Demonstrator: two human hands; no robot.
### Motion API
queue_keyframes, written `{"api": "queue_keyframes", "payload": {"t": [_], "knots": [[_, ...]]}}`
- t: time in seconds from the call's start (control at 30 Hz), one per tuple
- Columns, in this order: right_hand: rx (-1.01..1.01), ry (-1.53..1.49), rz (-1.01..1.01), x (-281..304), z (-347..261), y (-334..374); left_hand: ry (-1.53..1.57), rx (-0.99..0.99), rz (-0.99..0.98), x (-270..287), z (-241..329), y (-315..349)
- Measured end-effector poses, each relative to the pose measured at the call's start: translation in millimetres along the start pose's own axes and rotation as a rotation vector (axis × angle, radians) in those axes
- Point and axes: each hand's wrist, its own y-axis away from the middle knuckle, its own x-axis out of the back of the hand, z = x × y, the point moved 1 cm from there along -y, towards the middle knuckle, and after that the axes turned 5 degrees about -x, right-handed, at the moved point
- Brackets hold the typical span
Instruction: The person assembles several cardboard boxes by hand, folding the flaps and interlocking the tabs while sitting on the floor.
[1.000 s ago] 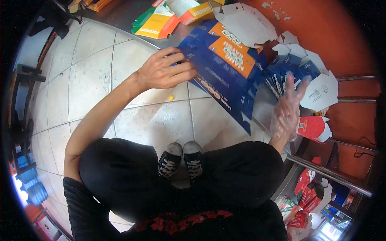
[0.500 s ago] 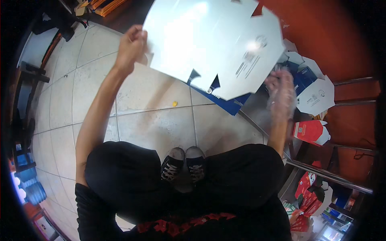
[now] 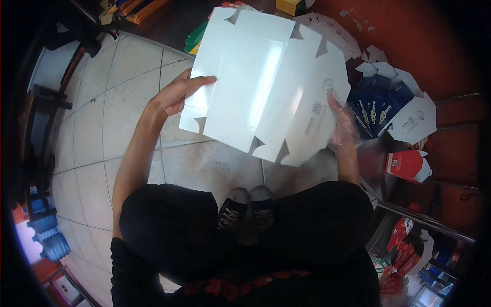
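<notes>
Between my hands I hold a flat, unfolded carton blank [image 3: 240, 77], white side up, with crease lines and notched edges. My left hand [image 3: 176, 96] is closed on its left edge, thumb lying on top of the sheet. The right hand [image 3: 343, 125], in a clear plastic glove, grips the blank's right end near a small grey print, thumb on top; its other fingers are hidden beneath. Close by on the right stand several navy blue folded cartons [image 3: 376, 105] with white flaps.
A red and white carton [image 3: 409, 165] sits on the dark surface at right, above a metal rail [image 3: 429, 220]. Lower right are more red cartons [image 3: 406, 253]. Green and yellow cartons [image 3: 196, 37] lie behind the blank. Pale tiles [image 3: 128, 82] cover the floor.
The blank has come lower and nearer, and its creased white panels now show fully. My left hand has moved down with its thumb onto the sheet; my right hand now grips the right end.
</notes>
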Motion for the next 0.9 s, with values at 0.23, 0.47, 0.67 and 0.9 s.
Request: {"api": "queue_keyframes", "payload": {"t": [0.23, 0.47, 0.67, 0.9], "knots": [[0.140, 0.398, 0.412, -35, -52, -2, -0.022, -0.296, 0.156, -64, 64, 37], [0.181, -0.016, 0.147, -40, -53, -8, -0.320, -0.287, 0.167, -92, 67, 28], [0.250, 0.199, 0.029, -68, 8, -23, -0.739, -0.902, -0.359, -151, 16, 21], [0.362, 0.566, 0.122, -79, -11, -17, -0.792, -0.850, -0.318, -152, 14, 25]]}}
